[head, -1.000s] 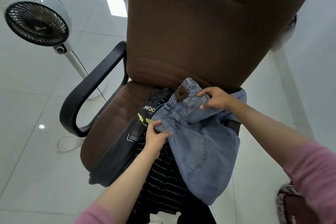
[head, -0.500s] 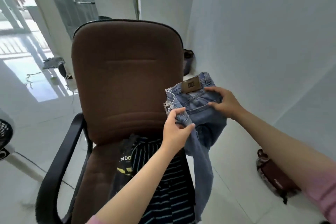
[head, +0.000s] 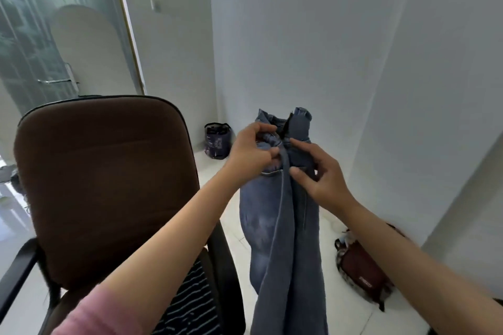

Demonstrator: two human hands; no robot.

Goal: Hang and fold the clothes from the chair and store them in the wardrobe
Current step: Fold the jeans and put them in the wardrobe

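**Q:** How are the hands posed?

**A:** Both forearms reach forward. The left hand (head: 251, 151) is clenched on the bunched waistband of the jeans (head: 283, 215), held in the air to the right of the chair (head: 103, 185). The right hand (head: 319, 173) pinches the denim at the waist between thumb and fingers.

**Q:** What is hidden or unclear?

**A:** The jeans' legs run off the bottom edge. A striped garment (head: 190, 304) on the seat is partly covered by the left arm. The contents of the dark bag (head: 217, 140) in the corner are indistinct.
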